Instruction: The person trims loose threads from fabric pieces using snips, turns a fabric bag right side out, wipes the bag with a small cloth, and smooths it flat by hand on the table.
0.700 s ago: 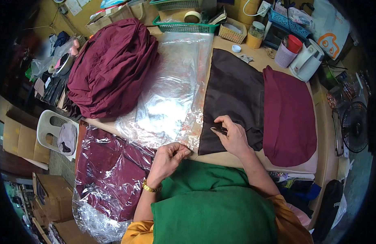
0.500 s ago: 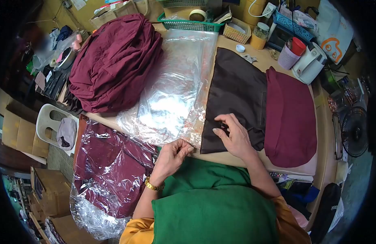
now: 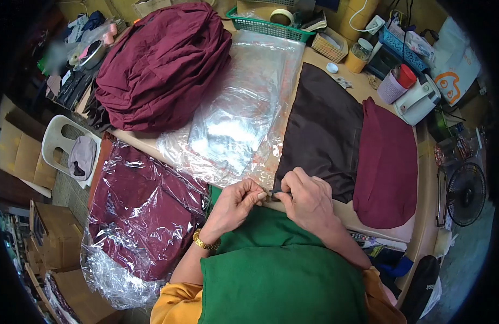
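My left hand [image 3: 234, 205], with a gold watch band at the wrist, pinches at the near left corner of the dark brown cloth [image 3: 319, 124]. What lies between its fingertips is too small to make out. My right hand [image 3: 310, 198] is closed at the same corner, its fingertips almost meeting the left ones. A small dark tool [image 3: 275, 191] pokes out from the right fingers; its kind is unclear. Folded maroon fabric [image 3: 387, 164] adjoins the dark cloth's right side. Left of the cloth are clear plastic bags [image 3: 238, 108], lying flat.
A big maroon fabric heap [image 3: 160, 67] rests at the back left. Plastic-wrapped maroon fabric [image 3: 144, 216] hangs at the front left by a white chair [image 3: 55, 146]. Along the back stand a green basket [image 3: 249, 22], a jar [image 3: 359, 56] and a lilac cup [image 3: 389, 89]. A fan [image 3: 465, 191] is at right.
My right hand has moved left and down from over the dark cloth to its near corner, fingers closing beside my left hand. The left stays pinched. The view has shifted slightly.
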`<action>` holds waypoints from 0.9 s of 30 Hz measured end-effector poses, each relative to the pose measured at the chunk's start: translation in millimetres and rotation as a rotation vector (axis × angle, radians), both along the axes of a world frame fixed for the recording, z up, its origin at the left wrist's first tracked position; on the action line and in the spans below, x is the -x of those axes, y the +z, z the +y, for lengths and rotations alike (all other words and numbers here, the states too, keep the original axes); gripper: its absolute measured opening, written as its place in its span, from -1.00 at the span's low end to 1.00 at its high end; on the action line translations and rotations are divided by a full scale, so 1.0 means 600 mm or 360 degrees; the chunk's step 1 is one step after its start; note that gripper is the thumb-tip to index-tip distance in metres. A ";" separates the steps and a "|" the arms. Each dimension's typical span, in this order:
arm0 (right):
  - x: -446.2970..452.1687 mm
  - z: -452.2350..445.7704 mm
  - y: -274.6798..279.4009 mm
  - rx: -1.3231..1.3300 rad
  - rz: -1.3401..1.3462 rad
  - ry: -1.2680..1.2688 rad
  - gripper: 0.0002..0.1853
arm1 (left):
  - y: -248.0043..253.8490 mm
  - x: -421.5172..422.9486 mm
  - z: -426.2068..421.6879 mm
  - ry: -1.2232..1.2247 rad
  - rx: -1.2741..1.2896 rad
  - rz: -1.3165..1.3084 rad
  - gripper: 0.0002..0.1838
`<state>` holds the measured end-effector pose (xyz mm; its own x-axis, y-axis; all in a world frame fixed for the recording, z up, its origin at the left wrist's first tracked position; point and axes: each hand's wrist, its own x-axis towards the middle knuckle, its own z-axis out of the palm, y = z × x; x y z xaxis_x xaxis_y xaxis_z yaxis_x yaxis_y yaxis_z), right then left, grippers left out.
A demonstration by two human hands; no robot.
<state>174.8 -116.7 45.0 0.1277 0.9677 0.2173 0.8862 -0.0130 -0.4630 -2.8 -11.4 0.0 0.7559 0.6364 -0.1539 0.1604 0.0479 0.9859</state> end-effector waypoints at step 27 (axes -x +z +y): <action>-0.021 0.007 -0.017 -0.0394 0.0183 -0.0192 -0.66 | -0.020 -0.017 -0.027 0.0173 0.1850 -0.0936 -0.78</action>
